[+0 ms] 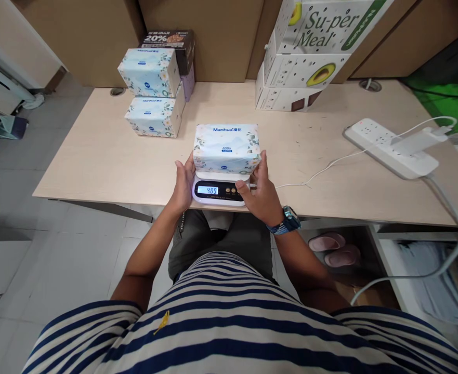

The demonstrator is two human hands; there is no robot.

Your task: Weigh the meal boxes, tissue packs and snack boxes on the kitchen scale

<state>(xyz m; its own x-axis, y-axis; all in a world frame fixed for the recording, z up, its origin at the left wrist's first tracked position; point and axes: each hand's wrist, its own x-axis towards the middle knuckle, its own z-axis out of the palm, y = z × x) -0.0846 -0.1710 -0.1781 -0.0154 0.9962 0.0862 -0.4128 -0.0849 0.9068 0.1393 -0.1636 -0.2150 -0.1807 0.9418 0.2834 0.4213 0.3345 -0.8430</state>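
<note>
A floral tissue pack (226, 148) rests on top of a white digital kitchen scale (220, 201) near the table's front edge. The scale's lit display (208, 190) shows digits like 4.89. My left hand (182, 184) wraps the scale's left side, thumb raised, with some fingers hidden behind the scale and pack. My right hand (263, 195) closes round the scale's right side, its thumb over the end of the button panel and its fingers up beside the pack. A white cable runs into the scale's right side.
Two more tissue packs (151, 117) are stacked at the back left, before a dark box (182, 47). White avocado-print boxes (287, 70) form a stack at the back. On the right lies a power strip (392, 148) with a plugged-in charger. Pink slippers (341, 255) sit below the table (96, 156).
</note>
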